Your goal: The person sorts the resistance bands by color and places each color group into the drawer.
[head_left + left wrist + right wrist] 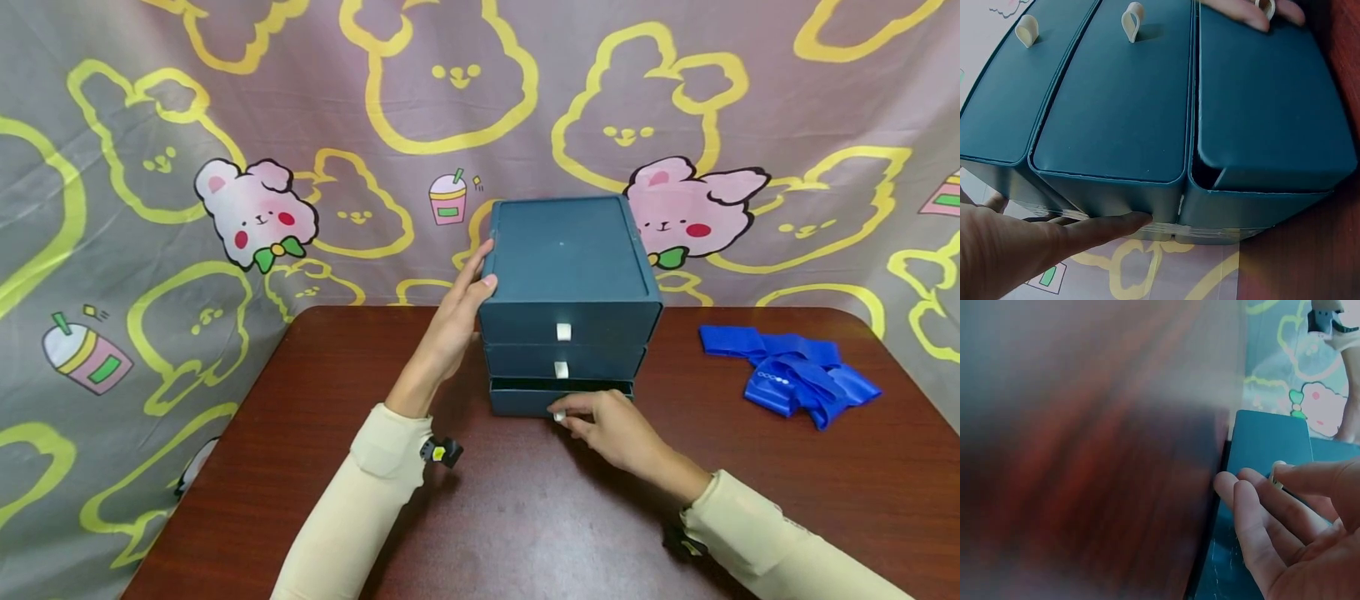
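Note:
A dark teal cabinet (pixel 570 250) with three stacked drawers stands upright on the table. Its bottom drawer (pixel 521 402) is pulled out slightly, leaving a dark gap along the top. My right hand (pixel 613 427) pinches that drawer's cream pull loop (pixel 1276 477) between thumb and fingers. Against the cabinet's left side rests my left hand (pixel 450 325), its fingers extended along the wall and the top edge. The middle drawer (pixel 1113 106) and the top drawer (pixel 1007 87) are closed, each with its own loop. What lies inside the bottom drawer is hidden.
A crumpled blue strap or band (pixel 795 371) lies on the brown table (pixel 480 517) to the right of the cabinet. Behind the table hangs a patterned curtain (pixel 360 275), close to the cabinet's back.

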### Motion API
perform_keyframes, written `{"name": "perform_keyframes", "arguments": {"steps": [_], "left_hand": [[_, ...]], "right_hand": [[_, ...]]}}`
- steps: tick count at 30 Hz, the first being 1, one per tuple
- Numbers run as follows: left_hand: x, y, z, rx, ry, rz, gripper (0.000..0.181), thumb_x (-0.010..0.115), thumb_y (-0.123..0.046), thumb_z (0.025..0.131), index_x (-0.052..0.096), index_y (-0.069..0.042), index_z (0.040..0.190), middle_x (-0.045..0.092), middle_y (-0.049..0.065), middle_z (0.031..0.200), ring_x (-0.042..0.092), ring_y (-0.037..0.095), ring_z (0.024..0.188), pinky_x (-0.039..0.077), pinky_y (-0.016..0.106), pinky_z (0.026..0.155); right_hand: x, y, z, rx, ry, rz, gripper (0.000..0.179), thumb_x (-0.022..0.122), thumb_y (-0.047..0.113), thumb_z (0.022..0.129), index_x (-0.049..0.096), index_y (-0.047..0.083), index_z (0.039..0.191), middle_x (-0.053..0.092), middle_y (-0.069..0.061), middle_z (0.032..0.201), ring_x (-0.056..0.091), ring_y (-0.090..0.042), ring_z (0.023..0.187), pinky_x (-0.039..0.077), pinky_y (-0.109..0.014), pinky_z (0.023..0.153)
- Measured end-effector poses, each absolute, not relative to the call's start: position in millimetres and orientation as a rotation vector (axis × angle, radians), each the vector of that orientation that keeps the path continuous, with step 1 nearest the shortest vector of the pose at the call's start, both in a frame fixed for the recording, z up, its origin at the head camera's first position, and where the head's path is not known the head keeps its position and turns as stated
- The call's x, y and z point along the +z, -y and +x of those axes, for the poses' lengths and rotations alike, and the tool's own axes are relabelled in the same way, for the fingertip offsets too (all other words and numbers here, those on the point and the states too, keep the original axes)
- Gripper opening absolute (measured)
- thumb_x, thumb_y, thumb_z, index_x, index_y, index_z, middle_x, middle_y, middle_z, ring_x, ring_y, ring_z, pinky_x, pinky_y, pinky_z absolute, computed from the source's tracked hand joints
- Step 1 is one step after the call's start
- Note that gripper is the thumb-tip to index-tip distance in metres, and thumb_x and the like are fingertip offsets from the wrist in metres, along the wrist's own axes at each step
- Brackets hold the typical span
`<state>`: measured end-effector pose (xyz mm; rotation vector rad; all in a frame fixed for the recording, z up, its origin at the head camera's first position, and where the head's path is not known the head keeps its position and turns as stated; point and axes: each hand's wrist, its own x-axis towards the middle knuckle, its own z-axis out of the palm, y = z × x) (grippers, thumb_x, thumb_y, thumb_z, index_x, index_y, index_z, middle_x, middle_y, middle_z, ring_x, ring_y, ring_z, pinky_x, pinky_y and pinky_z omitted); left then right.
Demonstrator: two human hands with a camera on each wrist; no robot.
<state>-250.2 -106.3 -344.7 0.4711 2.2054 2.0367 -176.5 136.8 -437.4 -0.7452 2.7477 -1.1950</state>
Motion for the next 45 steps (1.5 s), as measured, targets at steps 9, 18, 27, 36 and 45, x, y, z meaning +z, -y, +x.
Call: {"name": "perform_keyframes", "arguments": {"steps": [9, 18, 27, 36, 45], "left_hand": [[-346.7, 106.1, -251.8, 2.041, -2.210, 0.481, 0.058, 0.046, -0.043, 0.109, 0.027, -0.046, 0.163, 0.009, -0.004, 0.176, 0.015, 0.030, 0.160, 0.022, 0.085, 0.112], [-347.3, 105.3, -250.8, 2.046, -2.215, 0.482, 0.058, 0.046, -0.044, 0.108, 0.027, -0.046, 0.163, 0.009, -0.005, 0.176, 0.016, 0.031, 0.160, 0.022, 0.085, 0.112], [-345.8, 105.9, -249.7, 2.032, -2.227, 0.467, 0.058, 0.047, -0.045, 0.108, 0.027, -0.049, 0.162, 0.009, -0.005, 0.176, 0.016, 0.030, 0.160, 0.022, 0.085, 0.112], [-346.0, 106.3, -249.6, 2.035, -2.216, 0.440, 0.056, 0.046, -0.045, 0.108, 0.028, -0.052, 0.161, 0.010, -0.007, 0.176, 0.017, 0.027, 0.160, 0.023, 0.084, 0.113], [-345.7, 105.4, -249.6, 2.030, -2.219, 0.442, 0.056, 0.046, -0.045, 0.108, 0.028, -0.051, 0.161, 0.010, -0.006, 0.176, 0.016, 0.028, 0.160, 0.021, 0.085, 0.113]], "right_hand": [[-437.3, -137.0, -152.4, -1.224, -2.728, -0.782, 0.022, 0.070, 0.000, 0.097, 0.080, 0.009, 0.114, 0.076, 0.002, 0.089, 0.051, 0.005, 0.065, 0.046, -0.018, 0.058], [-438.0, -133.1, -125.7, -1.204, -2.759, -0.814, 0.022, 0.073, 0.001, 0.094, 0.081, 0.013, 0.111, 0.080, -0.001, 0.106, 0.055, 0.005, 0.076, 0.048, -0.019, 0.064], [-437.6, -130.8, -105.6, -1.178, -2.764, -0.808, 0.024, 0.073, 0.002, 0.094, 0.081, 0.015, 0.112, 0.080, 0.003, 0.102, 0.053, 0.007, 0.074, 0.049, -0.020, 0.065], [-440.8, -130.8, -94.1, -1.126, -2.826, -0.853, 0.025, 0.075, 0.004, 0.092, 0.082, 0.021, 0.109, 0.081, 0.003, 0.110, 0.062, 0.005, 0.090, 0.058, -0.026, 0.073], [-440.5, -132.4, -92.4, -1.148, -2.815, -0.865, 0.026, 0.075, 0.003, 0.092, 0.082, 0.019, 0.111, 0.081, 0.001, 0.109, 0.055, 0.006, 0.080, 0.053, -0.023, 0.067]]}}
